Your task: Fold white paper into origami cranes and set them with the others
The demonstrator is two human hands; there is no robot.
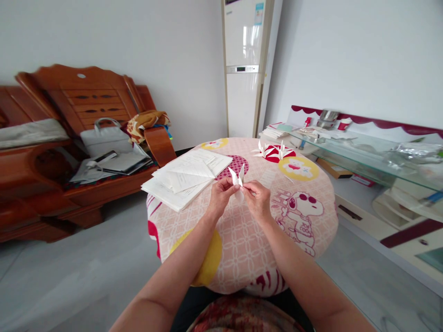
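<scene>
while the left hand (220,193) and the right hand (258,197) come together just to the right of the paper stack (180,199), both grips are closed, thumbs and fingers pinching a small piece of folded white paper (241,172) between them. two pointed flaps stand up from it above the fingertips, and a paler part hangs below; whether either hand touches the cloth, i cannot tell. on the paper stack itself lies a folded sheet (188,179) with faint lines of writing. right of the stack, past the hands and farther back, two white paper cranes (282,151) sit side by side on a red patch of the cloth-covered round worktop (238,246). a cartoon dog print (304,221) in dark glasses lies to the stack's right, nearer the person. well beyond the stack stands a tall white air conditioner (243,99). left of the stack, apart from the worktop, is a carved wooden settee (98,92) bearing a grey bag (105,138) and a crumpled orange-brown cloth (149,121). far right of the stack, a glass shelf (374,159) runs along the wall, with a red-and-white cup (344,124) standing behind it.
</scene>
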